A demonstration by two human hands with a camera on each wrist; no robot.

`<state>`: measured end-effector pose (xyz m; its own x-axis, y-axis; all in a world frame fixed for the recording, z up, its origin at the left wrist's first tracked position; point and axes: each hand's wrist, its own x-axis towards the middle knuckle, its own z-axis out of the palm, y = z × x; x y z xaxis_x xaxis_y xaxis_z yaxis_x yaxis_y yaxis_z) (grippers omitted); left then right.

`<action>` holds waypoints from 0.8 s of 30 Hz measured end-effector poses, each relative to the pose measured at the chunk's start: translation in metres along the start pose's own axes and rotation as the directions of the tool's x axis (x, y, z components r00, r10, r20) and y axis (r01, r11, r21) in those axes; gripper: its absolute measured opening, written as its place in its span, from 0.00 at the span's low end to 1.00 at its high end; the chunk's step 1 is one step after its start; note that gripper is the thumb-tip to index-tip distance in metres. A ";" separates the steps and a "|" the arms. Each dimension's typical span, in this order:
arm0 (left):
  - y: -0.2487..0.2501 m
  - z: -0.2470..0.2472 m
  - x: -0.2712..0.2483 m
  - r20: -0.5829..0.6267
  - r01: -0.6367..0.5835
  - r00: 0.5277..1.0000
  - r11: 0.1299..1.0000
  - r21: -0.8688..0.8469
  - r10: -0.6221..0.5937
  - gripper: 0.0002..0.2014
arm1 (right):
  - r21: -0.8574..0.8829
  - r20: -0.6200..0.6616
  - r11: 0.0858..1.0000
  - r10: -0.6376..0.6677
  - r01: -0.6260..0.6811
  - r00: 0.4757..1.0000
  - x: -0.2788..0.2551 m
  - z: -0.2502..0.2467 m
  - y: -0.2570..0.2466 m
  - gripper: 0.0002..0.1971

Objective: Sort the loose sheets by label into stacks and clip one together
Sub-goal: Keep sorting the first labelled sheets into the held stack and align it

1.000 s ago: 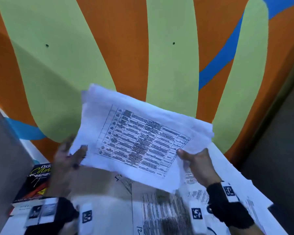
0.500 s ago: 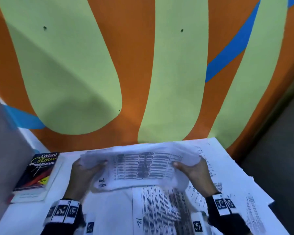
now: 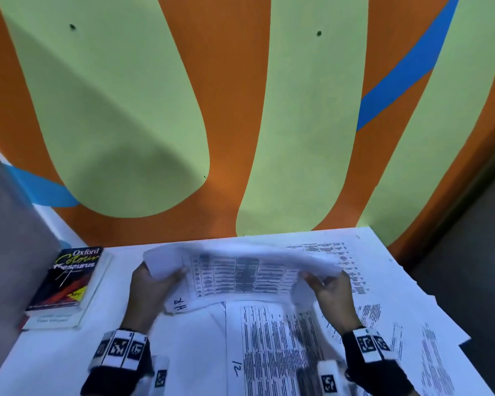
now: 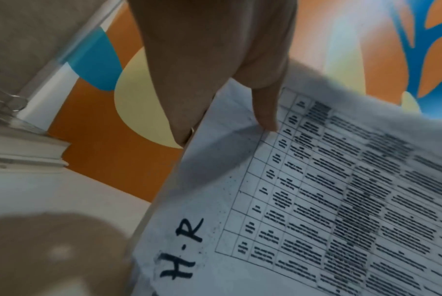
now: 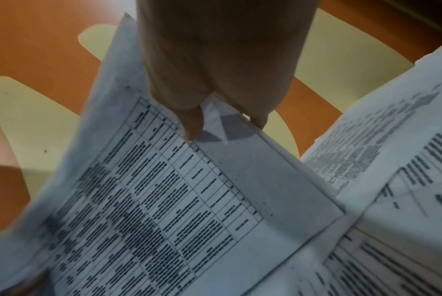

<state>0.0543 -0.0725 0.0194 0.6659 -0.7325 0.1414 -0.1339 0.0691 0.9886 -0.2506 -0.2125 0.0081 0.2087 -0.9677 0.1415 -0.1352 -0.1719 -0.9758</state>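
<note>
A white sheet [image 3: 240, 277] printed with a table and hand-labelled "H-R" [image 4: 181, 252] hangs low over the table, sagging between both hands. My left hand [image 3: 152, 284] pinches its left edge, thumb on top [image 4: 266, 112]. My right hand [image 3: 329, 287] pinches its right edge [image 5: 240, 160], thumb on the printed side. Below it lies a sheet marked "12" [image 3: 269, 347], with more loose printed sheets [image 3: 412, 338] fanned out to the right. The same table sheet fills the right wrist view [image 5: 164, 200].
A dictionary-sized Oxford thesaurus [image 3: 66, 281] lies on another book at the table's left edge. A metal binder clip [image 4: 4, 100] sits on that stack. An orange, green and blue wall [image 3: 240, 110] rises right behind the white table [image 3: 55, 352].
Both hands have lowered the H-R sheet from up in front of the wall down close to the table, and it now droops flatter over the other sheets.
</note>
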 end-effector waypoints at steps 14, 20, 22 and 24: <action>-0.004 -0.003 0.003 -0.012 0.033 0.999 0.999 0.019 -0.033 0.17 | -0.079 0.049 0.996 -0.023 0.026 0.999 0.005 0.000 0.000 0.27; -0.011 -0.002 -0.007 0.032 0.033 0.999 0.996 0.080 -0.036 0.20 | -0.165 0.023 0.986 -0.029 0.032 0.999 0.004 0.001 0.002 0.27; 0.008 0.002 -0.007 0.062 -0.012 0.998 0.992 0.125 0.004 0.16 | -0.261 -0.166 0.959 -0.158 0.111 0.973 0.007 -0.005 -0.016 0.33; 0.034 0.008 -0.003 0.082 -0.099 0.993 0.976 0.194 0.085 0.13 | -0.403 -0.128 0.857 -0.400 0.321 0.908 0.009 -0.004 -0.054 0.37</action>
<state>0.0418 -0.0737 0.0519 0.5895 -0.7773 0.2197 -0.3388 0.0090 0.9408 -0.2456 -0.2128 0.0624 0.1191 -0.8332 0.5400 -0.4396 -0.5319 -0.7238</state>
